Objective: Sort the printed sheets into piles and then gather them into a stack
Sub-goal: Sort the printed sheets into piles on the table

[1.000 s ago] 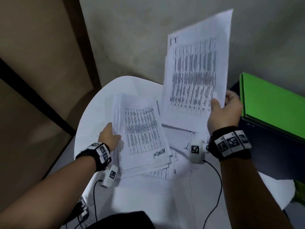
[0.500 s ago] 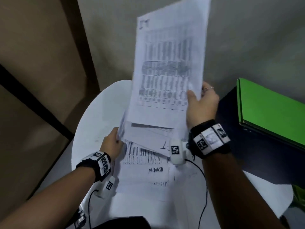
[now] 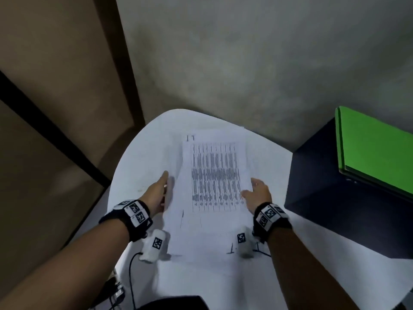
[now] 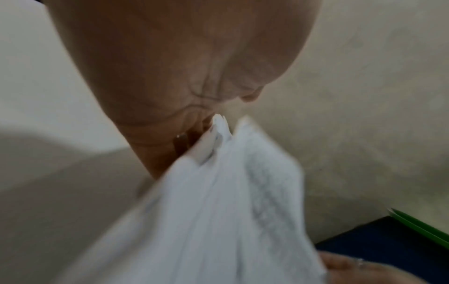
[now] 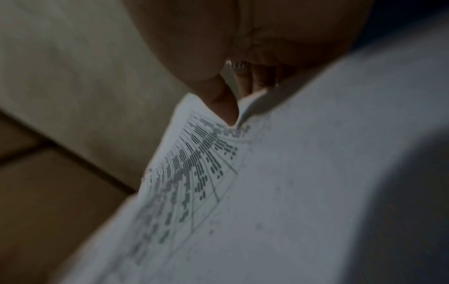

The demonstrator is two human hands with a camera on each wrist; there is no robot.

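Observation:
One stack of printed sheets with a table of dark rows on top lies in the middle of the white round table. My left hand stands edge-on against the stack's left side, fingers straight, thumb clear of the paper. In the left wrist view the sheets fan out against those fingers. My right hand pinches the stack's right edge. The right wrist view shows its thumb on top of the printed sheet and its fingers underneath.
A green folder lies on a dark blue cabinet close to the right of the table. A grey wall runs behind the table. Black cables hang at the table's near left edge.
My right hand has brought the raised sheets down and to the left onto the pile marked ADMIN. My left hand has shifted to the left edge of the merged stack.

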